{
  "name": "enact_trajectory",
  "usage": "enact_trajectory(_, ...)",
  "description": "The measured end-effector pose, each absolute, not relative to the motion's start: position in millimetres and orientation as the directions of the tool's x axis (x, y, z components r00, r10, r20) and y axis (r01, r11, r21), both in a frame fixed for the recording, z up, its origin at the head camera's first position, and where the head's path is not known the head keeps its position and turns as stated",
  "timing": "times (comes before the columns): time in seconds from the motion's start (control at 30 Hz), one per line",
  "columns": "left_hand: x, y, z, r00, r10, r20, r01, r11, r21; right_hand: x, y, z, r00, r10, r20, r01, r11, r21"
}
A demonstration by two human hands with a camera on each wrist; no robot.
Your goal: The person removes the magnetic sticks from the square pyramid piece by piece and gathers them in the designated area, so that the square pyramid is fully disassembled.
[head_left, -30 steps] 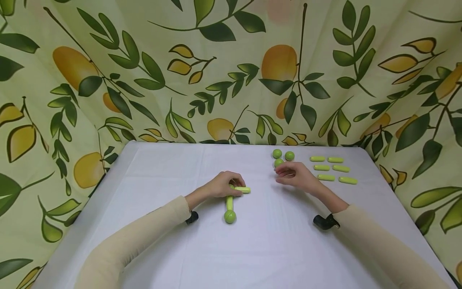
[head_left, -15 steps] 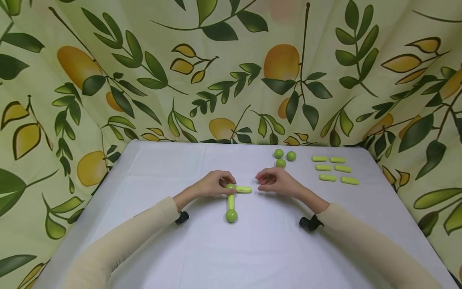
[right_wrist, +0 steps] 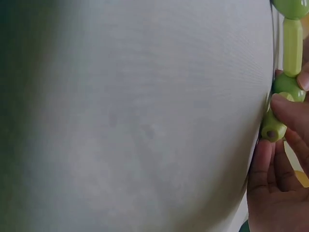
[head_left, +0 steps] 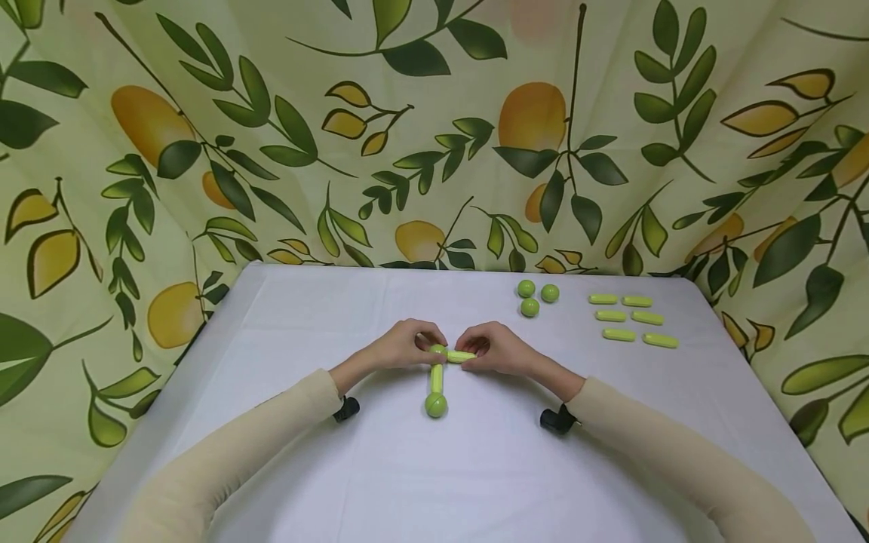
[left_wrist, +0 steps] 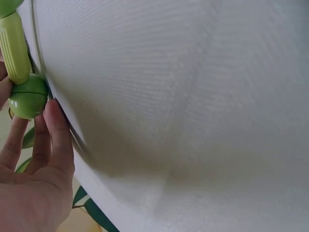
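Observation:
My left hand (head_left: 405,345) pinches a green ball (left_wrist: 30,96) at the corner of a small joined piece. From that ball a yellow-green rod (head_left: 436,378) runs toward me to a second green ball (head_left: 436,405). Another yellow-green rod (head_left: 462,357) points right from the corner ball. My right hand (head_left: 501,349) pinches this rod between thumb and fingers. A hole shows in the rod's free end (right_wrist: 273,134) in the right wrist view. The fingers partly hide the corner ball.
Three loose green balls (head_left: 529,307) lie at the back right of the white-covered table (head_left: 305,302). Several yellow-green rods (head_left: 618,335) are laid in two columns to their right. A fruit-patterned curtain (head_left: 421,151) hangs behind the table.
My right hand has moved left and toward me from beside the loose balls and now grips the rod pointing right. My left hand has shifted slightly left, staying on the corner ball.

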State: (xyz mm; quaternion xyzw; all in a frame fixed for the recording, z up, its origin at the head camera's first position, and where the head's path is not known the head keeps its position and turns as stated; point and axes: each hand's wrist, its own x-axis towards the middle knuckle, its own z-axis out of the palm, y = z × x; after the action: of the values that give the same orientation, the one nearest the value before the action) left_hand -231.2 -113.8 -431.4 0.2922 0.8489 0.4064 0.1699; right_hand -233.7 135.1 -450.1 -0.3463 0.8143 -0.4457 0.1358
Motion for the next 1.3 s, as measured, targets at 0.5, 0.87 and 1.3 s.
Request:
enact_trajectory(0.5, -232.8, -105.8, -430.9, -0.754, 0.655, -0.049, 0.386, 0.503, 0.773, -241.2, 146.6, -444.9, -0.716, -0.694, 0.070, -0.471, 0.407, -0.783)
enact_trajectory(0.87, -233.3, -114.2, -432.5, -0.770, 0.635, -0.059, 0.360, 0.510, 0.781, -241.0, 203.5, -430.2, -0.793, -0.605, 0.063, -0.390, 0.425, -0.817)
enact_trajectory(1.3, -233.5, -114.2, -430.8, -0.762, 0.643, -0.077, 0.350, 0.509, 0.786, -217.7, 305.5, -431.4, -0.888, -0.455, 0.066, -0.323, 0.515, -0.794)
